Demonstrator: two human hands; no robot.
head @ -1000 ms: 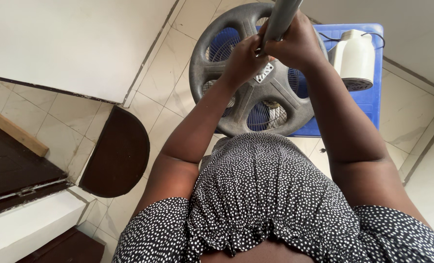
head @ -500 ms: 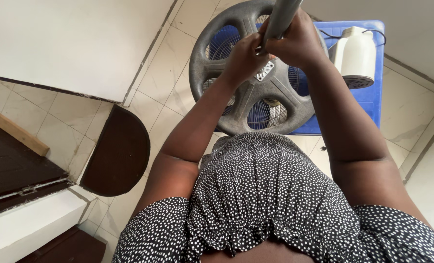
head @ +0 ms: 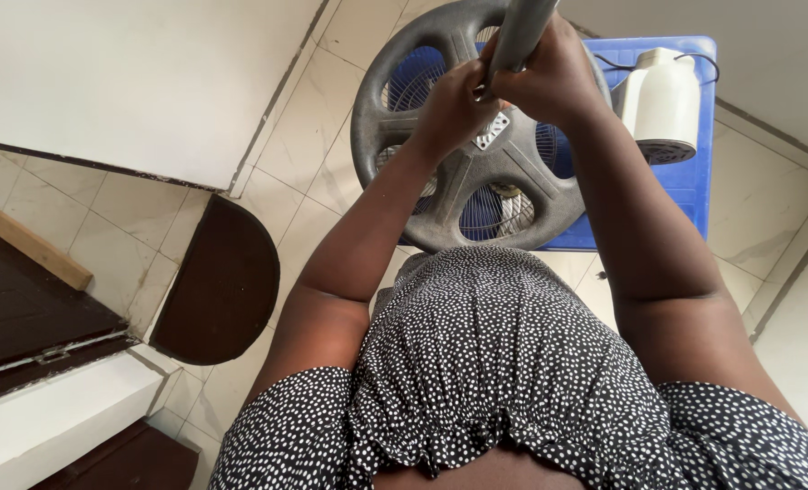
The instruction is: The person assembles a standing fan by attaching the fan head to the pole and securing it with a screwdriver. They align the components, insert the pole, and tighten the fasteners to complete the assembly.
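while both arms reach straight out and down from the shoulders, elbows nearly locked, forearms converging toward one spot near the top of the view. left hand (head: pixel 449 104) curled tight around the lower part of a grey pole (head: pixel 520 34), fingers wrapped and pressed in, knuckles turned toward the camera. right hand (head: pixel 549 80) clamped on the same pole just beside and slightly above, fingers closed around the tube, wrist bent a little downward. hands touching each other, stacked close, no gap visible between them. pole rising steeply toward the camera and cut off by the top edge, so upper end out of sight. lower end meeting the hub of a round grey fan base (head: pixel 476 181), a wheel-like disc with spokes and open cut-outs; exact joint hidden behind the hands. base sitting on the pale tiled floor (head: pixel 304 163), partly overlapping a blue plastic crate (head: pixel 690 172) behind it. wire fan grille (head: pixel 499 213) showing through the cut-outs of the base. white fan motor housing (head: pixel 662 104) lying on the crate, well to the right of the hands, a dark cord trailing off its top. black dotted dress (head: pixel 494 363) filling the lower part of the view. dark semicircular mat (head: pixel 218 286) on the floor to the left, beside a dark wooden step (head: pixel 23 308).
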